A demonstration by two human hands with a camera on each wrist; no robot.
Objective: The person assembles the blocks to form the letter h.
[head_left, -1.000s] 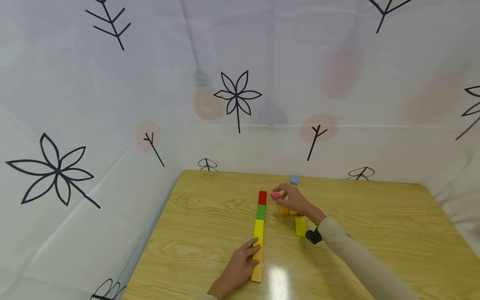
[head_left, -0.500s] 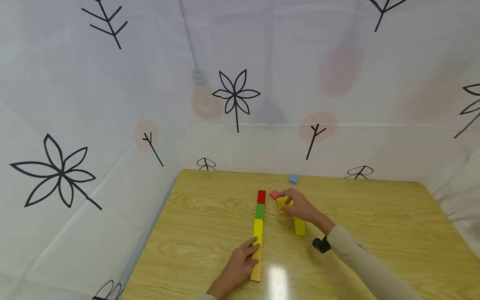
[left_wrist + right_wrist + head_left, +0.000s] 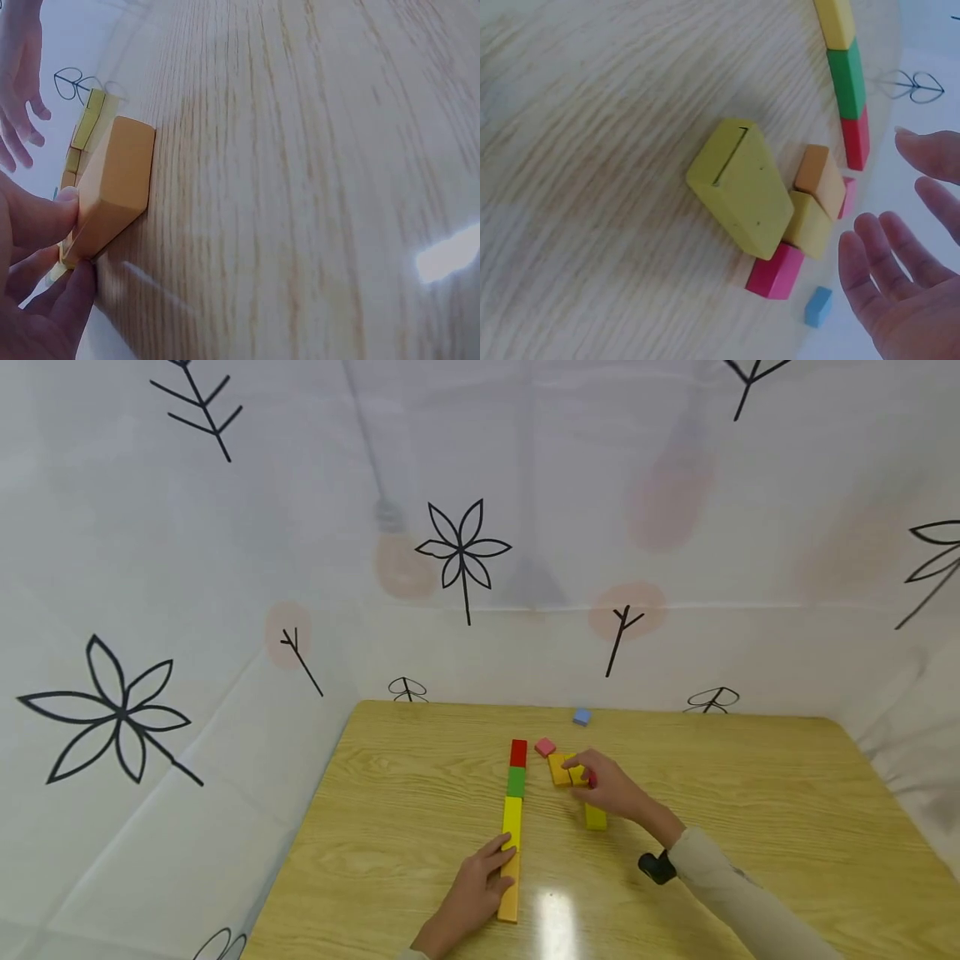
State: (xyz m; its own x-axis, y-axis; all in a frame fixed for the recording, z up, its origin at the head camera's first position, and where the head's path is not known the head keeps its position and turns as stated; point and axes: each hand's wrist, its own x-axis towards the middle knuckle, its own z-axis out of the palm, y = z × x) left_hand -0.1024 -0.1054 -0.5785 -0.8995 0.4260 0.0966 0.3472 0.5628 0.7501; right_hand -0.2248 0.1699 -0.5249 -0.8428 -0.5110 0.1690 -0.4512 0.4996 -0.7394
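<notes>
A straight row of wooden blocks runs away from me in the head view: an orange block (image 3: 508, 902) nearest, then a yellow block (image 3: 512, 818), a green block (image 3: 517, 782) and a red block (image 3: 519, 752). My left hand (image 3: 474, 887) lies along the near end, its thumb and fingers pinching the orange block's sides in the left wrist view. Over a loose cluster on the right hovers my right hand (image 3: 900, 277), fingers spread and holding nothing. Below it lie a small orange block (image 3: 819, 176), a small yellow block (image 3: 807, 225), a magenta block (image 3: 776, 271) and a larger yellow-green block (image 3: 742, 191).
A pink block (image 3: 545, 747) lies just right of the row's far end. Farther back, a blue block (image 3: 582, 717) sits near the rear edge of the wooden table (image 3: 735, 793). A patterned white cloth (image 3: 540, 652) hangs behind the table.
My right hand has let go of the pink block, leaving it on the table, and moved right and toward me over the other loose blocks. The left hand keeps its place on the row.
</notes>
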